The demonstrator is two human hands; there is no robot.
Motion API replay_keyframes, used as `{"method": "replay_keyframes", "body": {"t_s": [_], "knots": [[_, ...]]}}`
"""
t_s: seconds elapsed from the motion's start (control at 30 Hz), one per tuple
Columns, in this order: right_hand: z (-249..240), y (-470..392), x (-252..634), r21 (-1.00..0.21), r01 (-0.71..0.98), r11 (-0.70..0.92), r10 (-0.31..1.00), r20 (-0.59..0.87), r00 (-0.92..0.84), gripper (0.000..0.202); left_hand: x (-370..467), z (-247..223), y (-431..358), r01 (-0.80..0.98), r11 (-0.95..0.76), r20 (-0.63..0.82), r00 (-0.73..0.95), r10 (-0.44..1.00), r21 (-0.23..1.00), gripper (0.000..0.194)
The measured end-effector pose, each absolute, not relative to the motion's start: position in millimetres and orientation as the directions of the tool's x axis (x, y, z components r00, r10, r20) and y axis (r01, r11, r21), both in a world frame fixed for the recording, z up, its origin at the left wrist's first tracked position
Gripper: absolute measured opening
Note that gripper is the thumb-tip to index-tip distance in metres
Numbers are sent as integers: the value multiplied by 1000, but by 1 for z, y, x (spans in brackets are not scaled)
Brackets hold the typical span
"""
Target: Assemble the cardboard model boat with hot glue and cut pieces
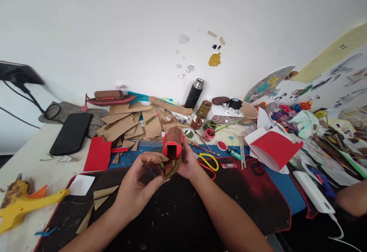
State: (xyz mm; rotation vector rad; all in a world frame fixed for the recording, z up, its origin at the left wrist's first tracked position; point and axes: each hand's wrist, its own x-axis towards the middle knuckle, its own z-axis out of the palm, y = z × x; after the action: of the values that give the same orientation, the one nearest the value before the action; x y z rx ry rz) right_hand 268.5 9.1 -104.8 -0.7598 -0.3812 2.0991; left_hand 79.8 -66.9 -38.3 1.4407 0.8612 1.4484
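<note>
Over the black mat, a small model boat (pixel 174 142) is held between both my hands; it has a brown arched roof, red corrugated cabin edges and a greenish hull that narrows towards me. My left hand (pixel 140 181) grips the near left part of the hull, its fingers curled and its fingertips stained. On the far right side, my right hand (pixel 188 163) is wrapped round the cabin and hull, with most of its fingers hidden behind them. Just right of that hand lie scissors with yellow and red handles (pixel 208 162). Paint jars, one of them red (pixel 208 134), stand behind the boat.
Cardboard scraps (pixel 123 124) are heaped at the back left, below another model boat (pixel 110 98). A yellow glue gun (pixel 34 206) and a black phone (pixel 71 133) lie left. A black flask (pixel 195 93) stands by the wall. Another person's arm (pixel 352 200) shows far right.
</note>
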Motion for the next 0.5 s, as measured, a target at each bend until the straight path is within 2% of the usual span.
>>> {"method": "replay_keyframes", "body": {"t_s": [0.3, 0.5], "knots": [[-102, 9, 267, -536, -610, -583, 812, -372, -449, 62, 78, -37, -67, -40, -404, 406, 90, 909, 914, 22], [-104, 9, 267, -551, -611, -568, 823, -360, -439, 62, 77, -41, -67, 32, -435, 429, 109, 897, 900, 33]]}}
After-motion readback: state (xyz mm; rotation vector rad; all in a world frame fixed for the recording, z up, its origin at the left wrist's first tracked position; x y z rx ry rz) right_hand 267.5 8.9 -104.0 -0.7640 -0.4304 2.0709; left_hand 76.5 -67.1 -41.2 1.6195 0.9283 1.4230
